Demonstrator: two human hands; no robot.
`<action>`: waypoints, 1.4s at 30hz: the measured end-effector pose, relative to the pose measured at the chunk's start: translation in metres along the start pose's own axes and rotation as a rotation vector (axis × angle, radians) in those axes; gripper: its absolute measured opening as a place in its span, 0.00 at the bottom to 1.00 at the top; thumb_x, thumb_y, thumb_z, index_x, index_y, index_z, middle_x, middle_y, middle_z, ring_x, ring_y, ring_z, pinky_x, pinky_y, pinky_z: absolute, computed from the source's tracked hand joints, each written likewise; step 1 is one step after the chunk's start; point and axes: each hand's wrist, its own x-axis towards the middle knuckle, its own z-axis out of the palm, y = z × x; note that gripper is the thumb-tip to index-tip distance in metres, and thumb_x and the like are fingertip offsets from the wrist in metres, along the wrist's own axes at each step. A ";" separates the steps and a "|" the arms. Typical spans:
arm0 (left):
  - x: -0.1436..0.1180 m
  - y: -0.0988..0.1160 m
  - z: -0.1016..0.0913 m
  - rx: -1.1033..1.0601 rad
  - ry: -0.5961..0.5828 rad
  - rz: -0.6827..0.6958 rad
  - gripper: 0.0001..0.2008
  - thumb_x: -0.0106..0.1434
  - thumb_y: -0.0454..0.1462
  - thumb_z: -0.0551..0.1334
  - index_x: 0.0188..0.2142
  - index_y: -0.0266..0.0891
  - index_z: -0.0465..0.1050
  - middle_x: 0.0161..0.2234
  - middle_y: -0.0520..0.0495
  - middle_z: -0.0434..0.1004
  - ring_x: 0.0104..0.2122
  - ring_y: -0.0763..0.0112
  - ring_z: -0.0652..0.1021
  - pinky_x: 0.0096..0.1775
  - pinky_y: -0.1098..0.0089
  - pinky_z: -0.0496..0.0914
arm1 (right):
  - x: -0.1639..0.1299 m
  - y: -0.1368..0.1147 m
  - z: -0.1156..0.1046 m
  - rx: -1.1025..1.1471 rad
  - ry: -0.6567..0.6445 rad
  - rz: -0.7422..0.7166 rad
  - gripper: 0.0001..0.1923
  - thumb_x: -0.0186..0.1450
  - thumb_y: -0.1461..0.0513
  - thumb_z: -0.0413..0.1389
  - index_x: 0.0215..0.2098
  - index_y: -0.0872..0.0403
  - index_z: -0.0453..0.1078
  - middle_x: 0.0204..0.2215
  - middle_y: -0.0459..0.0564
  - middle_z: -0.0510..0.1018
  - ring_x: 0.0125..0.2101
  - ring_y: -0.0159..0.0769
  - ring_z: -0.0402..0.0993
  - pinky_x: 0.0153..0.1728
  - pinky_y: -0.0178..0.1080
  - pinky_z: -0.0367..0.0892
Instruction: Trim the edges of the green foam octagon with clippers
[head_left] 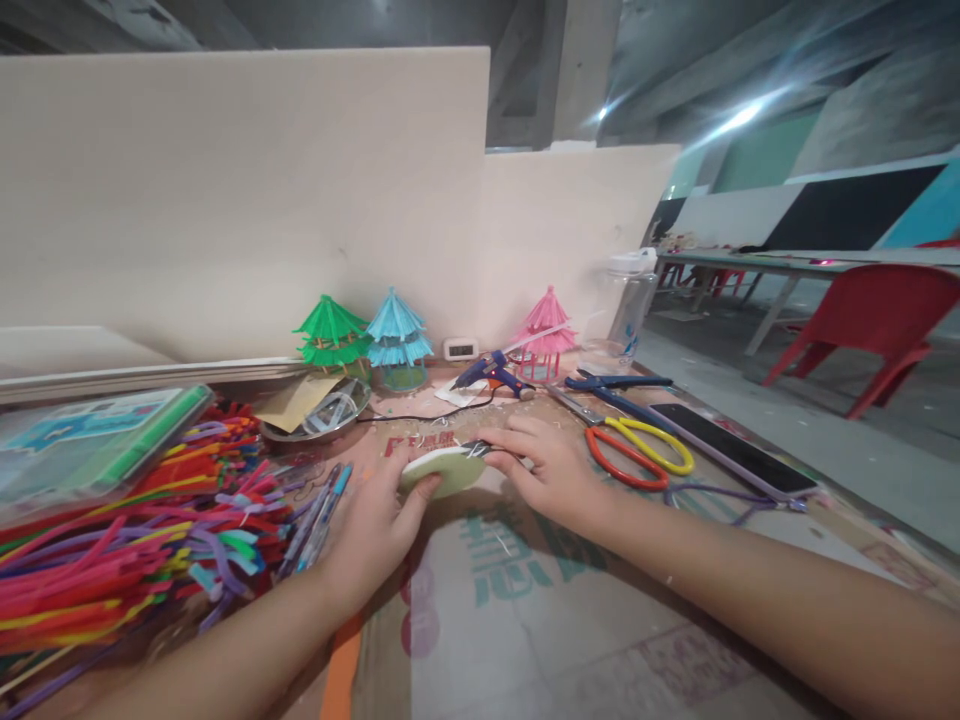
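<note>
My left hand (386, 510) is closed on the left edge of a pale green round disc (448, 470), thumb on the near side. The disc is held tilted above the table. At its right edge my right hand (536, 465) pinches a small dark, shiny piece (475, 449) that touches the disc; its kind is too small to tell. Behind the hands lies a blue hot glue gun (484, 372). Beyond stand small two-tiered pavilions: one green (330, 335), one light blue (396, 335), one pink (550, 325).
Left lie many colourful pipe cleaners (90, 570), a plastic case (97, 450), pens (319, 520) and a metal bowl (352, 415). Right are scissors (637, 450), blue-handled pliers (619, 384), a phone (731, 450) and a clear bottle (630, 305). A board (247, 200) rises behind.
</note>
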 end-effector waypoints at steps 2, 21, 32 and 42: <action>-0.001 0.000 0.000 -0.010 -0.004 0.011 0.13 0.60 0.42 0.57 0.43 0.42 0.70 0.35 0.46 0.77 0.39 0.60 0.76 0.37 0.67 0.69 | -0.001 0.000 0.001 -0.015 -0.006 -0.006 0.17 0.69 0.55 0.46 0.44 0.52 0.74 0.27 0.50 0.74 0.30 0.37 0.70 0.31 0.37 0.64; 0.000 -0.002 -0.002 0.039 -0.015 0.070 0.10 0.61 0.42 0.56 0.38 0.41 0.71 0.35 0.46 0.76 0.37 0.63 0.75 0.37 0.68 0.69 | 0.001 -0.002 0.000 -0.006 -0.028 -0.035 0.18 0.69 0.55 0.45 0.42 0.53 0.75 0.23 0.49 0.71 0.27 0.35 0.68 0.28 0.35 0.62; 0.002 -0.004 0.000 -0.062 0.048 0.000 0.13 0.59 0.43 0.59 0.41 0.41 0.72 0.35 0.46 0.77 0.38 0.61 0.76 0.37 0.67 0.70 | 0.000 0.001 0.006 0.077 0.031 0.078 0.16 0.68 0.55 0.47 0.43 0.52 0.74 0.31 0.51 0.78 0.33 0.38 0.73 0.34 0.38 0.68; 0.000 -0.001 0.000 0.007 0.007 0.070 0.11 0.61 0.42 0.57 0.40 0.41 0.71 0.37 0.46 0.77 0.38 0.63 0.76 0.37 0.68 0.69 | -0.001 -0.006 0.003 0.010 0.001 0.001 0.20 0.69 0.54 0.44 0.43 0.55 0.74 0.25 0.50 0.73 0.28 0.36 0.70 0.30 0.36 0.65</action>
